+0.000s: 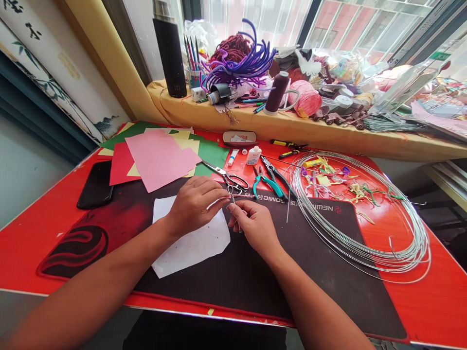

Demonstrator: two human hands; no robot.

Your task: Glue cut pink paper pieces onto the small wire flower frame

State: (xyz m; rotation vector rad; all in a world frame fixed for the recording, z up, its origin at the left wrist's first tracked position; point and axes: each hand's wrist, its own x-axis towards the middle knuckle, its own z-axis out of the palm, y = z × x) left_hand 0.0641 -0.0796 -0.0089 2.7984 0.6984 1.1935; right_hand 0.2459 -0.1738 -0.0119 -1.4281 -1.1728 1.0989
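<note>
Right hand [253,222] on a slim, greyish piece [232,198]

A small greyish piece [232,198] sits between fingertips [234,209].

Near the frame's centre, your left hand [193,204] and your right hand [255,226] both pinch a thin grey piece [232,198], beside a white sheet [189,253] on the dark mat [314,277]; you have a silvery wire coil [421,240] at the right, coloured papers [160,158] upper left of centre, and teal-handled pliers [270,183] just above your right hand
</note>
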